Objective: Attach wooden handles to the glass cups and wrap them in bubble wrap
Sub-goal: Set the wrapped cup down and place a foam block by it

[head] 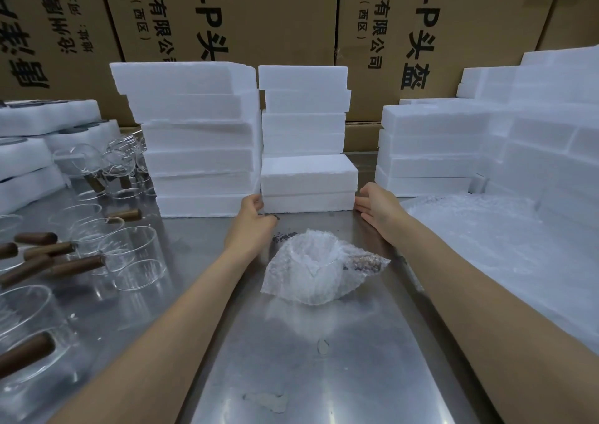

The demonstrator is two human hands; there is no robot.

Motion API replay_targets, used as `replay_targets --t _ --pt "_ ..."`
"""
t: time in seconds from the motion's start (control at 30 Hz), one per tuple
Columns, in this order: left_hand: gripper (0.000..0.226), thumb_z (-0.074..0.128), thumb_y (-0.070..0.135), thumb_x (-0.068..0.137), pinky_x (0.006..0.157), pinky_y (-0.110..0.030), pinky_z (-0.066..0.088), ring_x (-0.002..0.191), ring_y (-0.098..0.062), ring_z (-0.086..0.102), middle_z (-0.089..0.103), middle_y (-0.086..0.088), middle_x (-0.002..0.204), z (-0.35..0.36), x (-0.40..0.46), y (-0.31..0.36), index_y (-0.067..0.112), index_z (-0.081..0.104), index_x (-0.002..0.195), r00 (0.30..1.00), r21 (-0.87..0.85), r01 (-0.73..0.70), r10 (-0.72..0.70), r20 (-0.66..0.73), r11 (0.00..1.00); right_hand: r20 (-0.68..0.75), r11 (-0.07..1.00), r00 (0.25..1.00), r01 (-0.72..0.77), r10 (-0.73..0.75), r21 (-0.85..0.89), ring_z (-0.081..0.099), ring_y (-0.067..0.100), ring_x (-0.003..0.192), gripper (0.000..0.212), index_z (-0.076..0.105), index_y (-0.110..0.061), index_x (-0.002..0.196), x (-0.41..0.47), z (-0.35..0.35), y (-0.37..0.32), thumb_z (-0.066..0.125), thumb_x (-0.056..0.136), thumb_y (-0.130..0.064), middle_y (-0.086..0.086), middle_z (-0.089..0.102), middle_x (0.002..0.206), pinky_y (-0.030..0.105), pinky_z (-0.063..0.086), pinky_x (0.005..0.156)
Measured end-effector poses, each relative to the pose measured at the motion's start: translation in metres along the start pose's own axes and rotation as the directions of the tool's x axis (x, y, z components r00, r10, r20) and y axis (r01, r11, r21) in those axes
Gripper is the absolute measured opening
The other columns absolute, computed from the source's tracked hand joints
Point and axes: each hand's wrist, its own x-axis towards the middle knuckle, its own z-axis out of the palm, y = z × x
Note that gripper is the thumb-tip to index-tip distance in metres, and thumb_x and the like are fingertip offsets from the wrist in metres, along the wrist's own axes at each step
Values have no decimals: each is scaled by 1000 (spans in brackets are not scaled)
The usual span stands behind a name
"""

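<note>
1. Steel table (324, 375) took up the whole near end, shiny and a bit scuffed, with both bare forearms reaching out over it.
2. Between the arms lay a cup bundled in bubble wrap (319, 269), its wrapped handle poking right. Nobody was touching it.
3. Off to the left was a crowd of bare glass cups (133, 255), several already fitted with brown wooden handles (77, 264). A few more cups sat further back by the foam.
4. On the right, a loose sheet of bubble wrap (479, 229) was spread flat.
5. Left hand (252, 213) pressed against the left end of a white foam box (308, 182), and right hand (376, 204) was flat against its right end, so the box was squeezed between them, sitting on the table.
6. Behind it rose taller foam stacks (201, 138), with more piled at right.
7. Way back stood brown cardboard cartons (275, 18) with black printed lettering.
</note>
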Motion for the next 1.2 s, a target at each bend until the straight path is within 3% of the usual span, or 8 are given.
replay_targets --t 0.1,0.2,0.37,0.53,0.67,0.87,1.03,1.2 --pt "55 56 9 89 93 -30 37 101 -12 47 48 -1 138 0 0 -1 14 36 140 1000 20 -10 11 -26 1000 -5 999 1000 6 -7 -41 29 40 131 20 41 -8 78 -7 7 -3 28 91 -17 25 33 139 49 22 114" --pt "57 59 11 87 95 -34 41 102 -16 48 47 -5 135 -2 -3 1 12 37 140 998 28 -14 16 -53 999 -64 997 997 38 -43 -72 49 43 119 22 35 -18 75 -9 12 -4 25 94 -16 29 44 135 47 36 106" --pt "63 66 21 81 84 -30 41 99 -18 52 48 -5 123 -5 -18 5 14 40 139 997 52 -50 53 -52 997 -113 979 989 75 -98 -191 44 23 91 27 47 -8 87 -21 8 0 23 98 -17 19 55 108 35 35 83" --pt "79 56 42 62 85 -38 46 91 -23 58 52 3 90 -13 -46 17 15 42 136 999 -56 -53 53 9 997 -99 972 984 129 -151 -197 49 28 119 53 48 -9 129 -48 4 5 17 101 -42 14 52 132 45 35 107" --pt "81 57 46 62 89 -42 47 89 -26 59 51 -3 91 -19 -64 19 14 41 136 997 -106 -47 52 49 993 -107 950 975 158 -193 -268 46 27 125 63 44 -16 137 -71 -1 14 13 97 -55 8 50 137 41 33 107" --pt "87 49 82 54 78 -33 43 79 -16 56 53 0 84 -32 -86 16 20 45 115 992 -143 -85 98 83 986 -159 891 951 180 -267 -418 47 21 99 55 47 -22 113 -100 -12 30 13 94 -62 3 55 119 34 30 83" --pt "92 37 98 53 84 -48 44 66 -25 53 55 -5 59 -38 -88 18 10 45 78 994 -165 -82 93 63 983 -150 899 966 132 -212 -418 59 28 106 89 60 -20 112 -115 -25 25 3 79 -80 6 65 113 46 39 100" --pt "102 33 101 51 83 -52 46 63 -26 55 53 -4 54 -43 -87 22 5 46 82 993 -121 -76 86 81 990 -126 826 960 145 -252 -545 65 29 89 109 64 -20 91 -131 -30 12 -9 53 -93 7 69 94 46 46 93"
